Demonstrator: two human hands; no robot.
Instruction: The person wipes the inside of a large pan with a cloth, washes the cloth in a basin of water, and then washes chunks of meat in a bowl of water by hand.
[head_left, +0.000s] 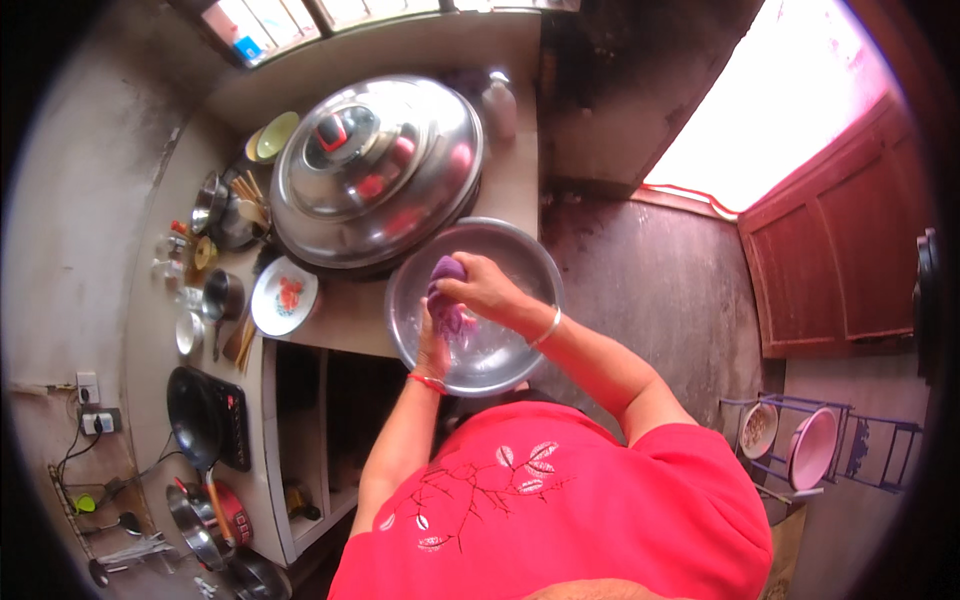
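A bunched purple cloth (448, 289) is held over a wide metal basin (514, 373). My right hand (484, 289) grips the cloth's upper part from the right, and a pale bangle sits on that wrist. Below it, my left hand (433, 341) is closed around the lower part, with a red cord on the wrist. The basin rests partly on the counter (352, 304) and close to my body. Its inside looks wet and shiny; how much water it holds I cannot tell.
Beyond the basin stands a large domed steel lid (390, 165) over a big wok. A pump bottle (499, 105) is behind it. Leftward are a white enamel plate (283, 296), a saucepan (222, 294) and a black wok (193, 416). A pink basin (812, 448) sits on a rack at right.
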